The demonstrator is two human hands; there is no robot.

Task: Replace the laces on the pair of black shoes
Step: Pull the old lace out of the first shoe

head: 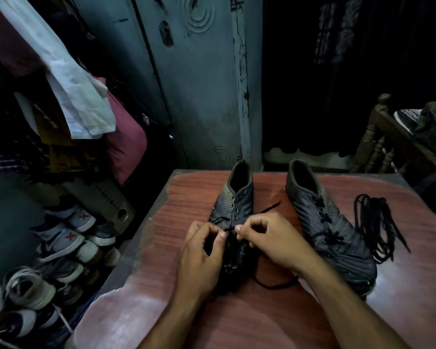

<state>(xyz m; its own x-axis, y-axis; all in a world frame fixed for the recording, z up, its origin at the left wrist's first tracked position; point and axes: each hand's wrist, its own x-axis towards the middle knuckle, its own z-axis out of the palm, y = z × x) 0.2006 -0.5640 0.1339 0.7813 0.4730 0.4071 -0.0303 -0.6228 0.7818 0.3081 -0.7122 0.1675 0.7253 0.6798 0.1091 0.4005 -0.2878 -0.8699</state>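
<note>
— Where are your hands?
— Centre frame: your left hand [202, 250] and right hand [267, 238] each pinch a black lace [228, 229] over the left shoe [233, 205].
— The other shoe [330, 222]?
— Right, beside loose laces [378, 230].

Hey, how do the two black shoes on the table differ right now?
The left shoe has both hands on it, the left hand and right hand pinching a lace over its eyelets; the right shoe is untouched. The left shoe's upper eyelets look empty, while the right shoe shows lace crossings along its front. A loose bundle of laces lies beside the right shoe only. Both are black and point toward the person.
</note>
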